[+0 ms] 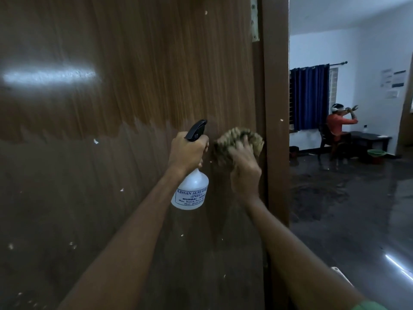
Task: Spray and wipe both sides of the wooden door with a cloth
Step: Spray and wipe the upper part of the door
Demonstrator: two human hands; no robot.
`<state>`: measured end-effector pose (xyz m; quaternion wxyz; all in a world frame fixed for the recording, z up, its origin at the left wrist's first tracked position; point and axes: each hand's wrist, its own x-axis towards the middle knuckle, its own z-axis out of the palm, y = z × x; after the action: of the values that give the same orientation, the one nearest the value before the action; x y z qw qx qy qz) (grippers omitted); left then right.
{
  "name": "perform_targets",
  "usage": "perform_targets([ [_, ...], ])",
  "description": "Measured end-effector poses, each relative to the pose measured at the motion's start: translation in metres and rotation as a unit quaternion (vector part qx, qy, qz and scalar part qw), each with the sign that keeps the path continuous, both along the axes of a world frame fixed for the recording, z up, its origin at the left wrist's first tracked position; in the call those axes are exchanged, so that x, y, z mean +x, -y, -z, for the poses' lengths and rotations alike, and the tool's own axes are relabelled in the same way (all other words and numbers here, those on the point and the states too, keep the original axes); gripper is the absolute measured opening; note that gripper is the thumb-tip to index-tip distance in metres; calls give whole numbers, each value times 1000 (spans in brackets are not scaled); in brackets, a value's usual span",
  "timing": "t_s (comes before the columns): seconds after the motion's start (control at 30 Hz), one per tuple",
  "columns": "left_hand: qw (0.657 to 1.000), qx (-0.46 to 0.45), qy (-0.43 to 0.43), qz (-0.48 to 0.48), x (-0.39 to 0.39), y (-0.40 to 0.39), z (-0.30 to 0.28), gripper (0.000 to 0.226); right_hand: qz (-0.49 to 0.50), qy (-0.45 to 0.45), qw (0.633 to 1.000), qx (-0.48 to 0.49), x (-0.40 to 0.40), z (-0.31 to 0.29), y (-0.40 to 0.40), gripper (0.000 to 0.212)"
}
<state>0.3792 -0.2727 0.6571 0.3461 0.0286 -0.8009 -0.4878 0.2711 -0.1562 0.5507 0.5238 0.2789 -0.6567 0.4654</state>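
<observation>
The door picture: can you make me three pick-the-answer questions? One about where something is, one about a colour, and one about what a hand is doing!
1. Where is the cloth?
A. On the floor
B. Pressed on the door near its hinge edge
C. Draped over the bottle

2. What colour is the spray bottle trigger top?
A. Black
B. Red
C. Yellow

3. What is the left hand doing?
A. Hanging open
B. Pushing the door flat
C. Gripping the spray bottle's neck

Answers: 1 B, the right hand holds it against the wood beside the frame. 2 A, the top is black over a white body. 3 C, fingers curl round the neck.
</observation>
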Motion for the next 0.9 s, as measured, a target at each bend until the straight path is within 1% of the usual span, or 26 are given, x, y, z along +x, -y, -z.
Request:
perform_targets([
  [0.07,1000,-9,-3,-10,3,1,8,25,-13,14,1000,17,11,32,1,36],
  [0.1,1000,-17,-3,-15,5,2,11,26,-21,19,1000,7,12,30,2,37],
  [0.2,999,-31,0,-27,10,5,18,30,-30,16,999,-20,8,-29,14,37],
  [0.27,999,-26,-7,-34,12,9,19,30,-45,2,998,-36,3,-73,21,44],
  [0.3,999,-21,-10,-37,13,12,18,30,-48,-3,998,-38,1,-83,25,47],
  [0.37,999,-16,-18,-43,15,17,17,30,-36,-19,999,-24,3,-69,31,43],
  [0.47,998,-22,-24,-52,21,26,17,32,-31,-40,998,27,18,3,32,29],
  [0.53,998,-25,-24,-54,24,31,15,31,-40,-33,998,38,24,28,30,26],
  [0.6,997,-32,-20,-65,26,35,15,30,-51,-26,998,7,20,7,36,28],
  [0.7,997,-40,-17,-70,27,39,16,29,-59,-17,997,-42,17,-61,50,34],
  [0.77,997,-42,-20,-67,28,40,16,28,-63,-6,997,-50,19,-79,59,41],
  [0.83,997,-35,-26,-70,28,41,18,28,-59,-24,998,-27,26,-56,64,37],
  [0.9,996,-29,-33,-78,28,42,20,28,-52,-37,998,9,34,-3,63,30],
])
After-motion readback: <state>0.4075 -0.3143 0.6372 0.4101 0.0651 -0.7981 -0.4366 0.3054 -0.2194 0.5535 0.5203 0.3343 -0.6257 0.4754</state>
